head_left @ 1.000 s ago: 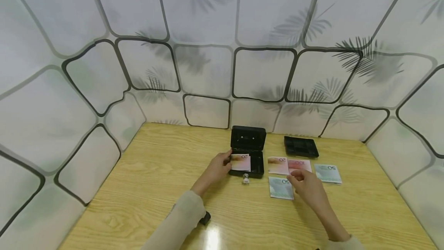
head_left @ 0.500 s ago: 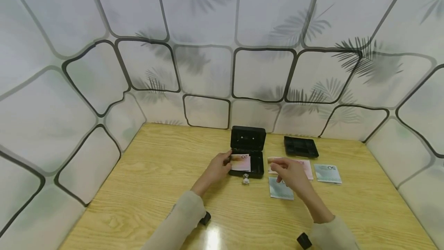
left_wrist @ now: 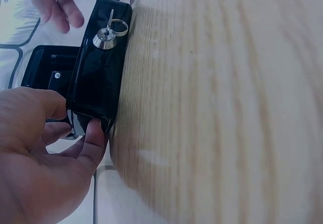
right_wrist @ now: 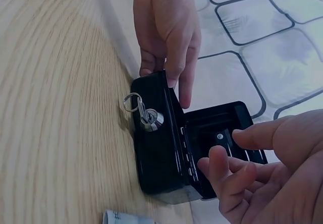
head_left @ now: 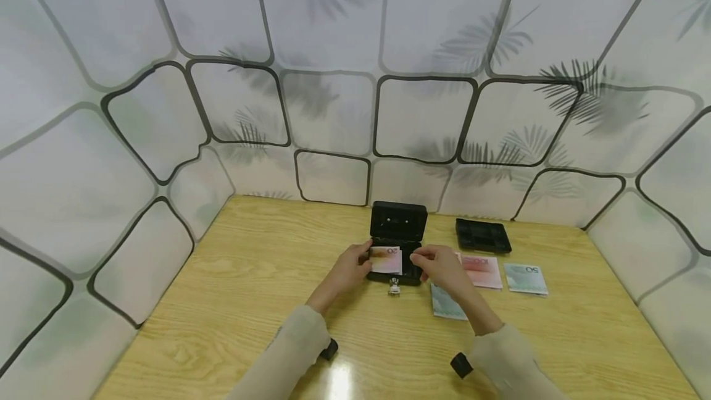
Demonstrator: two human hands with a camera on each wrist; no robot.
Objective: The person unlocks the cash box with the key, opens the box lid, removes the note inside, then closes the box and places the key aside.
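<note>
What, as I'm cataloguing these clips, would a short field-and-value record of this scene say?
Surface: wooden table
Cash box: black, lid raised
Inside the box: 20 note, left side
Left hand: grips the box's left end
Right hand: over the box's right side, holding nothing visible
Lock: silver, key inserted
Loose, right of the box: 100 note; 50 note; green note, partly hidden
Black tray: right of the box

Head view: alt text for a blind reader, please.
The left hand grips an open black cash box holding banknotes; the right hand is over its right side. More banknotes and a tray lie to its right on the table.
</note>
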